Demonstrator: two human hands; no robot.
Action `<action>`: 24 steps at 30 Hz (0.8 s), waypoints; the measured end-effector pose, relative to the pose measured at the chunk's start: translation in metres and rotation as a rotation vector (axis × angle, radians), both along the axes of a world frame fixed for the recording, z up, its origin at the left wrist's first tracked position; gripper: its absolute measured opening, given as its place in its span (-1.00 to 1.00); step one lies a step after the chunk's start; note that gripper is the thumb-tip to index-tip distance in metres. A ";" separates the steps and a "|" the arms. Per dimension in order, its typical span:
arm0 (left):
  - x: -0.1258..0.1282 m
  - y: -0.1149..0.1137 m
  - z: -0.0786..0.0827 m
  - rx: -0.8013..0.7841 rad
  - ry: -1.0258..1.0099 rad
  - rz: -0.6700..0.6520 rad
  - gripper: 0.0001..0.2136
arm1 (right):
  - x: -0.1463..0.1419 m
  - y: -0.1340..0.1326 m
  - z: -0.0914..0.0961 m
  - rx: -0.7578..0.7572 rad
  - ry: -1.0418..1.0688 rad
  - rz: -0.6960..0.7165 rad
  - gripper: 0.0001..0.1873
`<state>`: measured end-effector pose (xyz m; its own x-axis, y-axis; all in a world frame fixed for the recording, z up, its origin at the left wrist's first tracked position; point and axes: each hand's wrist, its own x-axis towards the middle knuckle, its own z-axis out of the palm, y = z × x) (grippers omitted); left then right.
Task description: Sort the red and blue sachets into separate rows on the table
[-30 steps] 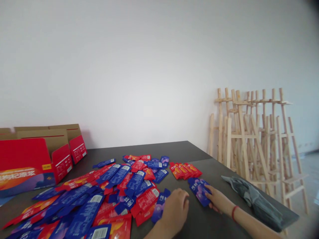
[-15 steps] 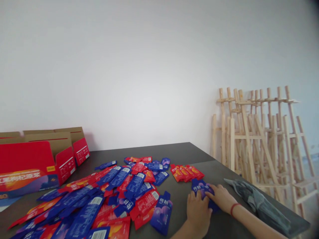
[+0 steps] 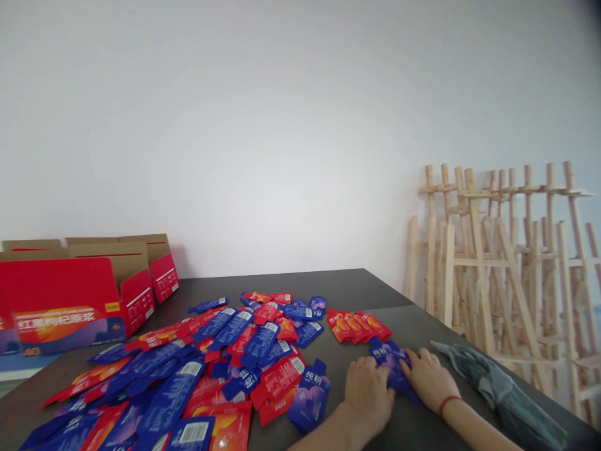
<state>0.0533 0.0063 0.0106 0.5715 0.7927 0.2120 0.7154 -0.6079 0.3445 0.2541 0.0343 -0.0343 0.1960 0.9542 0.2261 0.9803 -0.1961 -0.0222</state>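
My left hand (image 3: 369,394) and my right hand (image 3: 429,380) are at a small overlapping group of blue pouches (image 3: 392,361) on the dark table. The left fingers are bent at the group's left side, with the thumb towards its middle. On the right side, the other hand's fingers press against the pouches; a red string is round that wrist. Both hands partly cover the group. Just beyond it lies a fanned row of red pouches (image 3: 359,326), printed with orange fruit. A single blue pouch (image 3: 310,398) lies flat to the left of my left hand.
A loose heap of red and blue pouches (image 3: 263,344) spreads over the table's left and middle. Red cardboard boxes (image 3: 61,288) with open tops stand at far left. A folded dark plastic bag (image 3: 504,391) lies along the right edge. Wooden easels (image 3: 474,263) lean by the wall.
The view has turned slightly to the left, so everything sits further right. Both hands stay at the blue pouches; my left hand has shifted slightly left relative to them.
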 end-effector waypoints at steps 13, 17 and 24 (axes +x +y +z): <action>-0.120 -0.035 -0.024 -0.210 0.100 0.159 -0.39 | -0.044 -0.034 0.015 0.026 0.048 0.479 -0.46; -0.110 -0.028 -0.023 -0.192 -0.020 0.250 -0.41 | -0.108 -0.029 0.020 -0.018 0.387 0.494 -0.54; -0.103 0.002 -0.061 -0.277 -0.390 0.353 -0.30 | -0.193 -0.023 0.007 -0.203 0.824 0.316 -0.45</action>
<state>-0.0501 0.0082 -0.0508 0.1845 0.9765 0.1111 0.6468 -0.2058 0.7344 0.0610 0.0117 -0.0269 -0.0570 0.9972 -0.0486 0.6779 0.0029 -0.7352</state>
